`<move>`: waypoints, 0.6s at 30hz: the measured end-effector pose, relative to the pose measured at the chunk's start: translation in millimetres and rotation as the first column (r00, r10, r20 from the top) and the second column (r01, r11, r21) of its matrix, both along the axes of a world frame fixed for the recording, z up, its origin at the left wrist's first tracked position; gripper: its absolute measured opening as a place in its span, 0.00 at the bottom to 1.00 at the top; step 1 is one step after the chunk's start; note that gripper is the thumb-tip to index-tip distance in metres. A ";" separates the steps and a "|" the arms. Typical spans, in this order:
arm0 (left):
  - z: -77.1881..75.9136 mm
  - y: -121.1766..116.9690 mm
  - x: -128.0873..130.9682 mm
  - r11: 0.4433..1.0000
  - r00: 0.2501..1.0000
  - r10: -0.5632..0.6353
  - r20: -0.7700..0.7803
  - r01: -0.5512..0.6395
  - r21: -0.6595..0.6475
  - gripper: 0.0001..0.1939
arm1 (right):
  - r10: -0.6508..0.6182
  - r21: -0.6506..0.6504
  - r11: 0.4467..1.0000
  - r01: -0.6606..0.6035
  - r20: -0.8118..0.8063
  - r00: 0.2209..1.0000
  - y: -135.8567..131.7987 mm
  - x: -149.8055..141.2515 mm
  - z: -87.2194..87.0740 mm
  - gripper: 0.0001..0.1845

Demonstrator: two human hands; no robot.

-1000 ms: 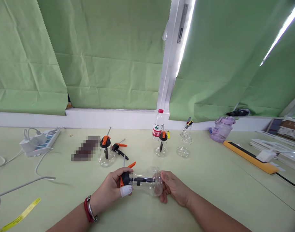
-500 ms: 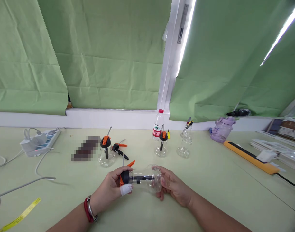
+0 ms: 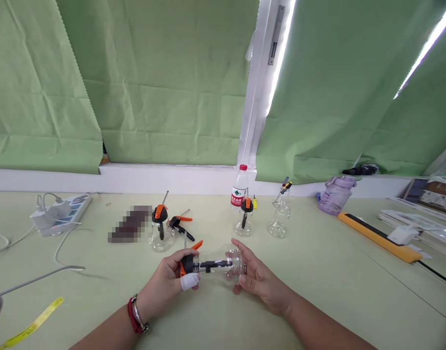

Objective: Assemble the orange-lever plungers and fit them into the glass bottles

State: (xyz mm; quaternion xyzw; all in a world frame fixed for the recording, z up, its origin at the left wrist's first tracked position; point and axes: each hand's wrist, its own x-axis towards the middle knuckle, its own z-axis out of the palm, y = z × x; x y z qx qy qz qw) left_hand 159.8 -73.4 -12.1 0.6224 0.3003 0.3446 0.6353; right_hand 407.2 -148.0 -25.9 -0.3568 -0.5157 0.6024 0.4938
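Observation:
A clear spray bottle lies on its side between my hands, low over the front of the table. My left hand, with white tape on the thumb, is closed around its black and orange pump head. A dark tube shows inside the bottle. My right hand cups the rounded base, thumb in front and fingers partly hidden behind. Beyond them, another spray bottle stands upright beside a loose pump head. A third spray bottle stands farther right.
At the back stand a red-capped water bottle and a clear bottle holding screwdrivers. A purple jug and an orange power strip are on the right. A white power strip with cables is on the left.
My right hand has shifted its hold on the bottle's base, its fingers now reaching higher behind it. The bottle's base end has tilted slightly upward; my left hand keeps its grip.

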 end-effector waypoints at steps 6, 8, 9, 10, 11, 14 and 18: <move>-0.2 -2.1 0.8 0.999 0.999 -0.039 0.010 0.039 0.003 0.26 | 0.005 0.008 1.000 -0.005 -0.005 1.000 0.4 0.9 0.9 0.39; -1.4 -2.1 0.4 0.998 0.999 -0.053 0.001 0.053 0.027 0.26 | 0.000 -0.012 1.000 0.000 0.006 1.000 1.7 0.1 -1.0 0.37; -2.3 -2.0 0.0 0.998 0.998 -0.059 -0.006 0.059 0.039 0.26 | 0.001 -0.031 1.000 -0.001 0.015 1.000 2.4 -0.4 -2.5 0.36; -3.3 -1.9 -0.5 0.997 0.998 -0.063 -0.013 0.064 0.051 0.26 | 0.003 -0.052 0.999 -0.002 0.024 1.000 3.2 -0.9 -4.3 0.34; -4.3 -1.7 -0.9 0.996 0.998 -0.067 -0.020 0.068 0.061 0.26 | 0.004 -0.073 0.997 -0.001 0.032 0.999 4.0 -1.3 -6.4 0.33; -6.6 -1.1 -2.0 0.993 0.997 -0.076 -0.034 0.078 0.085 0.25 | 0.011 -0.127 0.992 -0.005 0.044 0.999 5.5 -1.7 -11.5 0.33; -6.1 0.3 -1.7 0.997 0.999 -0.041 -0.029 0.043 0.067 0.25 | 0.033 -0.123 0.992 -0.031 0.018 0.999 2.6 -1.4 -7.6 0.33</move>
